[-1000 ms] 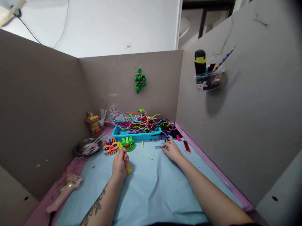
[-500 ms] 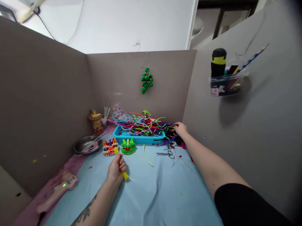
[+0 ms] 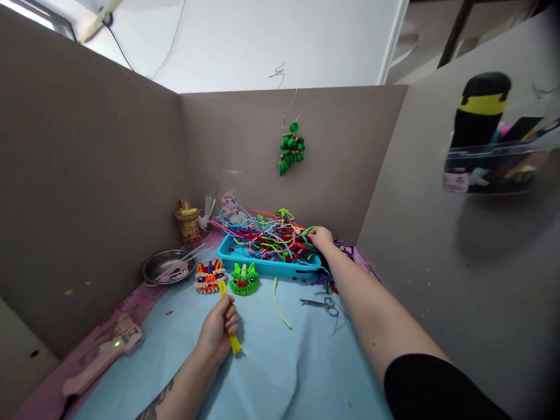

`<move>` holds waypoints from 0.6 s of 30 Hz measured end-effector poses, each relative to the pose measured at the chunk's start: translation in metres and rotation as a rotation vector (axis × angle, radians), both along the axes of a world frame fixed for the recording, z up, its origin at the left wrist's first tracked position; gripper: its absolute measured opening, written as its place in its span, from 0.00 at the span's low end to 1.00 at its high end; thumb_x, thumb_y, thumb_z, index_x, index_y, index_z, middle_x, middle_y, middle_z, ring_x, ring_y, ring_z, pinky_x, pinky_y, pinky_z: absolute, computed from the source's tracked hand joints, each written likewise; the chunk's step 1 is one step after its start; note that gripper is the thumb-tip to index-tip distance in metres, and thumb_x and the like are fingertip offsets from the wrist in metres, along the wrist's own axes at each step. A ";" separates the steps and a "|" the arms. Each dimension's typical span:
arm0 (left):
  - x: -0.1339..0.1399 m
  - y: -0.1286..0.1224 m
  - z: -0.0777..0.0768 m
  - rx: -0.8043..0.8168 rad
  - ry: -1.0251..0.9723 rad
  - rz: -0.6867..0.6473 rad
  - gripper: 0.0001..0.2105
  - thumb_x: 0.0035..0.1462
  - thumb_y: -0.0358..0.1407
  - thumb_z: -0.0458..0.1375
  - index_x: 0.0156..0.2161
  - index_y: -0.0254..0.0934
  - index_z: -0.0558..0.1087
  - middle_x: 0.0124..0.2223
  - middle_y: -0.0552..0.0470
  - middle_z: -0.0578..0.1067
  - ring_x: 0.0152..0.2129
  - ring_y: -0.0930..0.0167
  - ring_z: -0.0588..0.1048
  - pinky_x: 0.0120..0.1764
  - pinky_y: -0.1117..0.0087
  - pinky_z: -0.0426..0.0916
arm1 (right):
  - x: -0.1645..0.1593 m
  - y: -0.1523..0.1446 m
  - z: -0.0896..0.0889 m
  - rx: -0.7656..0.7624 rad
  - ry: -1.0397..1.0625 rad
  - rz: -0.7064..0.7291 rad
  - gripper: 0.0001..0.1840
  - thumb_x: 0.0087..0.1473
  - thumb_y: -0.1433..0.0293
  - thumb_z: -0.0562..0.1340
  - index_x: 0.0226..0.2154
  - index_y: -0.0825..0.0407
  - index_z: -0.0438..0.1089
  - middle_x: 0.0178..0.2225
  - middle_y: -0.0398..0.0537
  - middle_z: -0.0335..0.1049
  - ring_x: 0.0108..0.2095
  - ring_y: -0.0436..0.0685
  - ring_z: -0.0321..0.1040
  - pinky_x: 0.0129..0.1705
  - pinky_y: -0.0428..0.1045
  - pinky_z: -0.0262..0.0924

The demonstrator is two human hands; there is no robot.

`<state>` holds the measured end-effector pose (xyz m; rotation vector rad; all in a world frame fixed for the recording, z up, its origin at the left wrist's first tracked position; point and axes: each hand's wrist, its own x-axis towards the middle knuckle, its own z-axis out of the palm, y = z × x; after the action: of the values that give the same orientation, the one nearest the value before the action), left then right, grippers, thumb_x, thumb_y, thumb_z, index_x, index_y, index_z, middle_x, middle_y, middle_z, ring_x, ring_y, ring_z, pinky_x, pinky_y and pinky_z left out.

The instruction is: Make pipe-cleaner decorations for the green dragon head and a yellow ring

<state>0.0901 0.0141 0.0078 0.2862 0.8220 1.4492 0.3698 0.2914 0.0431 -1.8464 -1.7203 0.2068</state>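
Observation:
My left hand [image 3: 219, 328] is closed round a bundle of yellow pipe cleaners [image 3: 234, 344], whose ends stick out above and below the fist. Just beyond it two pipe-cleaner animal heads sit side by side, an orange one [image 3: 209, 277] and a green one [image 3: 244, 279]. My right hand [image 3: 323, 238] reaches to the right end of a heap of colourful pipe cleaners [image 3: 269, 234], which fills a blue tray [image 3: 268, 267]. Its fingertips pinch at the heap's edge; which strands they grip is partly hidden. One pale yellow-green pipe cleaner [image 3: 281, 306] lies on the blue cloth.
Scissors [image 3: 320, 304] lie below my right forearm. To the left are a metal bowl [image 3: 168, 268] with sticks in it and a pink glue gun [image 3: 109, 357] with a green light. A clear holder [image 3: 488, 169] hangs on the right partition, and a green ornament [image 3: 292, 148] at the back.
My right hand has moved from the dark strands beside the tray leftward onto the tray's heap. The left hand still grips the yellow bundle. The view has turned slightly left.

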 end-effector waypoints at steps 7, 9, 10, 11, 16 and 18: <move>0.001 0.000 0.001 0.000 -0.032 -0.022 0.09 0.55 0.38 0.54 0.29 0.35 0.61 0.16 0.64 0.49 0.08 0.84 0.50 0.11 0.83 0.42 | 0.074 -0.033 0.022 0.103 0.074 -0.230 0.07 0.39 0.75 0.59 0.22 0.54 0.74 0.24 0.48 0.73 0.28 0.54 0.68 0.31 0.44 0.59; 0.000 0.001 -0.001 0.016 -0.048 -0.026 0.09 0.56 0.38 0.54 0.29 0.35 0.61 0.16 0.64 0.50 0.08 0.84 0.50 0.11 0.83 0.43 | 0.096 -0.049 0.033 0.161 0.104 -0.334 0.08 0.38 0.77 0.58 0.22 0.55 0.72 0.22 0.49 0.71 0.27 0.54 0.68 0.31 0.45 0.59; 0.000 0.001 -0.001 0.022 -0.055 -0.028 0.09 0.56 0.38 0.53 0.29 0.35 0.61 0.16 0.64 0.50 0.08 0.84 0.50 0.11 0.83 0.43 | 0.104 -0.057 0.038 0.194 0.121 -0.384 0.08 0.38 0.77 0.57 0.22 0.55 0.72 0.22 0.49 0.70 0.27 0.55 0.67 0.31 0.46 0.60; -0.001 0.001 -0.001 0.026 -0.062 -0.028 0.09 0.57 0.38 0.53 0.29 0.35 0.61 0.16 0.64 0.50 0.08 0.84 0.49 0.11 0.83 0.43 | 0.110 -0.066 0.043 0.229 0.140 -0.428 0.08 0.38 0.77 0.57 0.22 0.55 0.71 0.22 0.50 0.70 0.28 0.56 0.67 0.31 0.47 0.60; -0.005 0.001 0.001 0.051 -0.083 -0.028 0.09 0.58 0.37 0.51 0.28 0.35 0.60 0.16 0.64 0.50 0.08 0.83 0.49 0.11 0.83 0.43 | 0.112 -0.111 0.064 0.483 0.223 -0.618 0.15 0.47 0.76 0.50 0.35 0.60 0.68 0.32 0.58 0.69 0.34 0.58 0.66 0.38 0.51 0.59; -0.007 0.001 0.001 0.066 -0.086 -0.028 0.09 0.58 0.37 0.52 0.28 0.35 0.60 0.16 0.64 0.50 0.08 0.84 0.49 0.11 0.83 0.43 | 0.099 -0.130 0.069 0.685 0.254 -0.662 0.14 0.49 0.76 0.49 0.36 0.60 0.66 0.34 0.59 0.69 0.36 0.58 0.65 0.39 0.51 0.58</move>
<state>0.0836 0.0147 0.0086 0.2826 0.6992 1.4546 0.4690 0.1611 0.1117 -1.6495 -0.7869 -0.3593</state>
